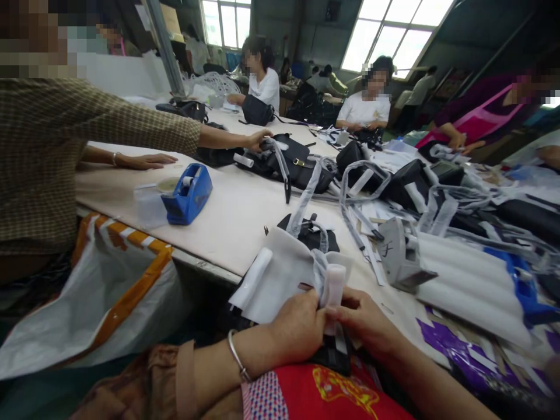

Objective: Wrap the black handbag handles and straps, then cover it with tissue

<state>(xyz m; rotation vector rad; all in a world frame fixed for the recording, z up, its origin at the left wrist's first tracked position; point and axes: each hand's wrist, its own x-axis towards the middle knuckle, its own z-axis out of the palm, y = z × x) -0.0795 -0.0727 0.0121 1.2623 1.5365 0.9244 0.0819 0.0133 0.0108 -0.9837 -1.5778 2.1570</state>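
Observation:
At the table's near edge, my left hand (pixel 297 324) and my right hand (pixel 365 318) meet around a strap wrapped in white foam (pixel 334 286). Both are closed on it, the right thumb pressing the wrap from the front. My left fingertips are partly hidden behind it. Beneath lies a black handbag (pixel 330 240), mostly covered by a white foam sheet (pixel 284 262). A handle in greyish plastic wrap (pixel 308 195) rises from the bag. A bit of black material (pixel 332 356) hangs below my hands, over a red apron (pixel 301 391).
A blue tape dispenser (pixel 188 195) stands left, a grey dispenser (pixel 400 254) right beside white foam sheets (pixel 472 286). Black bags (pixel 293 160) and wrapped straps crowd the far side. A co-worker's arm (pixel 175 122) reaches across from the left. An open white sack (pixel 96 297) hangs below.

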